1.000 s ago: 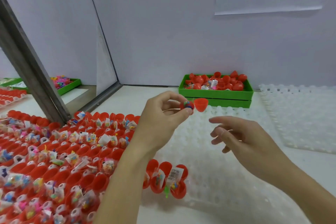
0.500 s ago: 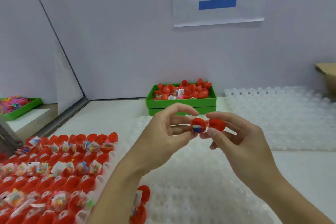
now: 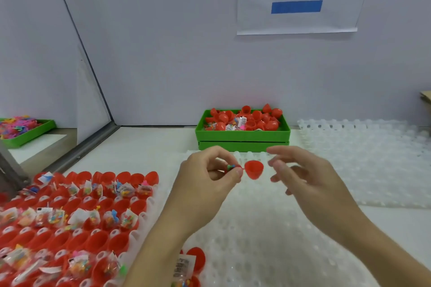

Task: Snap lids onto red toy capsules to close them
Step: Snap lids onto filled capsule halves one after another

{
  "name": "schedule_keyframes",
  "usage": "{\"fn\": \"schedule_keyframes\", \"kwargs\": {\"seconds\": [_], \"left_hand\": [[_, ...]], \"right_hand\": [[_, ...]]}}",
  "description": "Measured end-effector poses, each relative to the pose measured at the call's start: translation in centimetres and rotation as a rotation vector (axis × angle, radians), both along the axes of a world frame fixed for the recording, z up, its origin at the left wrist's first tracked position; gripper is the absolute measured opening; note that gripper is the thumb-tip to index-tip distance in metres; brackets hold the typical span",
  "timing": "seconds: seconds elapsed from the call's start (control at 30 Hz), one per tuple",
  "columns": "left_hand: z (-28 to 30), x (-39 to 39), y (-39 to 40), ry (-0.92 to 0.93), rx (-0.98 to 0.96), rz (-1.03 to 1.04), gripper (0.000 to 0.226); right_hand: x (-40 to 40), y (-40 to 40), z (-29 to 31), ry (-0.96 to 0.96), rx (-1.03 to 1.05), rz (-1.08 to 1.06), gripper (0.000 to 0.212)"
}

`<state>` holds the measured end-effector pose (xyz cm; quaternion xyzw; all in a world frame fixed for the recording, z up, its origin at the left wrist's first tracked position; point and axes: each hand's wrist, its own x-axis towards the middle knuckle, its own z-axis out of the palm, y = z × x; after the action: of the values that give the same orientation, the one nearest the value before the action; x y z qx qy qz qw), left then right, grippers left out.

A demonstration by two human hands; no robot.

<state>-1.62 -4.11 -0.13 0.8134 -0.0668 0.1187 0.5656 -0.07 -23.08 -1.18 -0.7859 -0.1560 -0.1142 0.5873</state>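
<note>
Two hands work above the counter: left hand pinches the filled capsule, while right hand has released the hinged lid, fingers now loose just beside it. Lid hangs open; closure not achieved. Beyond, green bin.

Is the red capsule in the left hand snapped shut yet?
Open. The red plastic capsule pinched by the left hand has its hinged lid swung aside, toys showing.
</note>
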Motion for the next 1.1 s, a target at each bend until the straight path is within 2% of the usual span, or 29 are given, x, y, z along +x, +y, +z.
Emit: {"fn": "schedule_keyframes", "kwargs": {"seconds": [0.1, 0.23, 0.4, 0.57, 0.63, 0.77, 0.87, 0.97, 1.03, 1.1], "left_hand": [[-0.1, 0.3, 0.6, -0.017, -0.005, 0.119, 0.011], [-0.4, 0.4, 1.1, 0.013, -0.014, 0.154, 0.009], [-0.7, 0.5, 1.8, 0.028, -0.022, 0.167, 0.009], [-1.1, 0.8, 2.5, 0.03, -0.018, 0.187, 0.01], [-1.4, 0.9, 2.7, 0.028, -0.013, 0.198, 0.011], [-1.5, 0.9, 2.6, 0.022, -0.011, 0.197, 0.011], [-1.3, 0.8, 2.4, 0.039, -0.04, 0.168, 0.008], [-1.1, 0.6, 1.8, 0.043, -0.106, 0.123, 0.006], [-0.8, 0.4, 1.2, 0.04, -0.169, 0.072, 0.004], [-0.6, 0.2, 0.5, 0.038, -0.226, -0.002, 0.004]], "right_hand": [[4.7, 0.7, 1.4, -0.083, -0.208, -0.119, 0.014], [12.3, 2.5, 3.4, -0.134, -0.444, -0.186, 0.013], [20.1, 4.2, 3.8, -0.141, -0.691, -0.195, 0.02], [23.0, 4.8, 2.7, -0.13, -0.868, -0.144, 0.021], [23.1, 4.9, 2.3, -0.118, -0.834, -0.125, 0.011], [23.1, 4.6, 2.9, -0.178, -0.751, -0.16, 0.007], [22.0, 3.5, 4.1, -0.182, -0.643, -0.183, 0.012], [18.9, 2.5, 5.3, -0.187, -0.297, -0.241, 0.012], [15.5, 2.0, 5.7, -0.144, -0.039, -0.196, 0.015], [11.2, 1.4, 5.7, -0.137, 0.067, -0.103, 0.012]]}}
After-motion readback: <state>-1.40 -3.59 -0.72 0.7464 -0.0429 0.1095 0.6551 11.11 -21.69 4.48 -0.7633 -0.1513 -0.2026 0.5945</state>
